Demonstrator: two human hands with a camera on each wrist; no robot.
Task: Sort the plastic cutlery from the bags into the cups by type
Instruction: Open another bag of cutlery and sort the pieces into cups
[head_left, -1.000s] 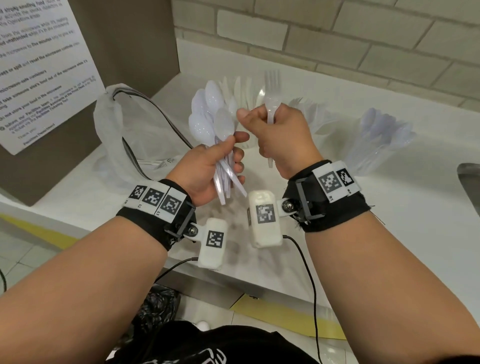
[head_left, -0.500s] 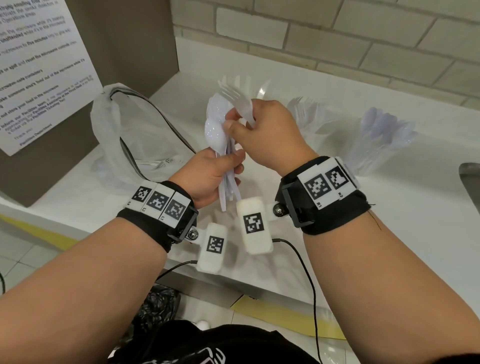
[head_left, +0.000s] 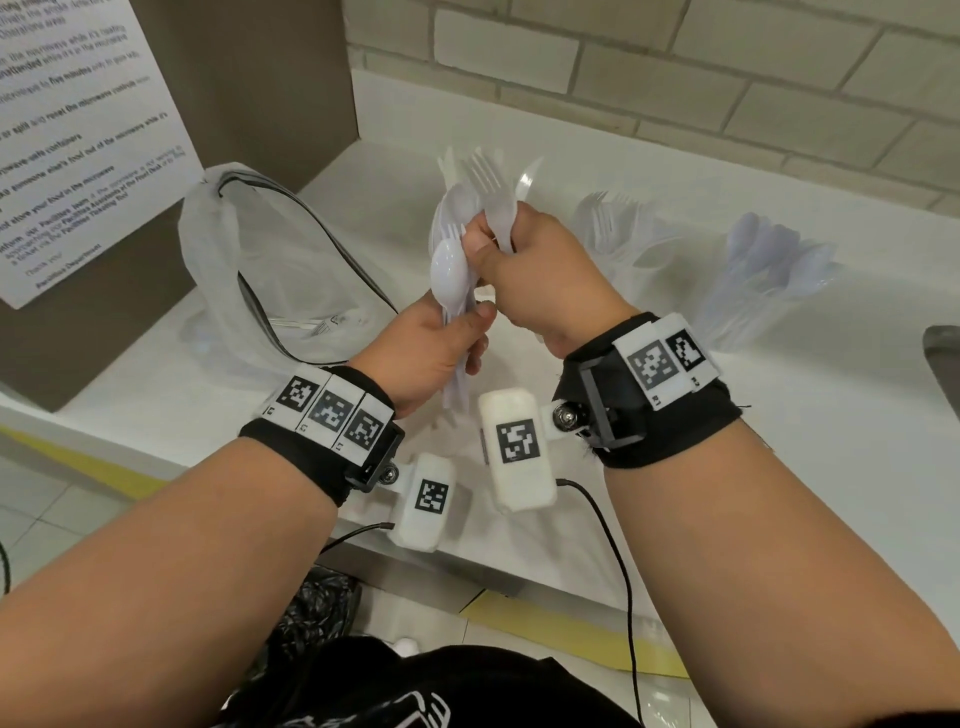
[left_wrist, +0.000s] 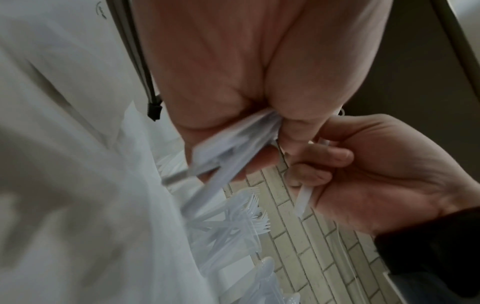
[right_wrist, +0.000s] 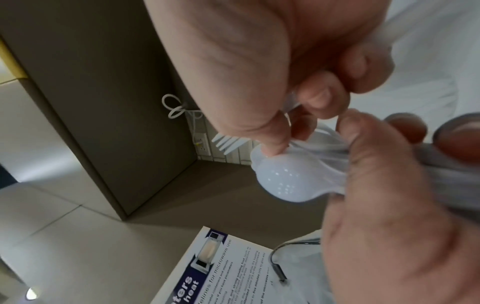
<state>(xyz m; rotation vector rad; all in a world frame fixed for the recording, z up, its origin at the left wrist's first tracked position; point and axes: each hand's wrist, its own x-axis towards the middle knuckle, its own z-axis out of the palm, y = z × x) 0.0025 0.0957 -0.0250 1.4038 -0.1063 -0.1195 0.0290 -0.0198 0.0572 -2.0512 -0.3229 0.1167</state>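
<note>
- Nearest thing is the white tabletop (head_left: 779, 467); its front edge runs right under the wrists, with grey floor tiles and a yellow strip below it.
- Both hands are up over the tabletop, close together. The left hand (head_left: 431, 353) is wrapped round the handles of a bundle (head_left: 452, 270) of white cutlery, one spoon bowl sticking out front.
- The right hand (head_left: 540, 275) is curled on a fork (head_left: 491, 192), tines up, and its fingertips are right up against the top of the bundle. Can't tell from the wrist views whether it's pinching a second piece too.
- Left of the hands, a crumpled clear bag (head_left: 249, 270) with a dark drawstring lies on the tabletop.
- Behind that on the left, a brown box-like thing with a white microwave notice (head_left: 78, 145) stuck on it.
- Further back to the right, a cup of forks (head_left: 623, 234), then a cup of spoons (head_left: 769, 265) further right, both standing on the tabletop. A third cup sits mostly hidden behind the hands.
- Back wall is pale brick (head_left: 675, 67).
- Versus a second ago: the spoons were fanned out wide in the left hand and the right one held the fork upright, apart from them. Now the bundle's squeezed tight and the right hand has moved in against it, fork tilted left.
</note>
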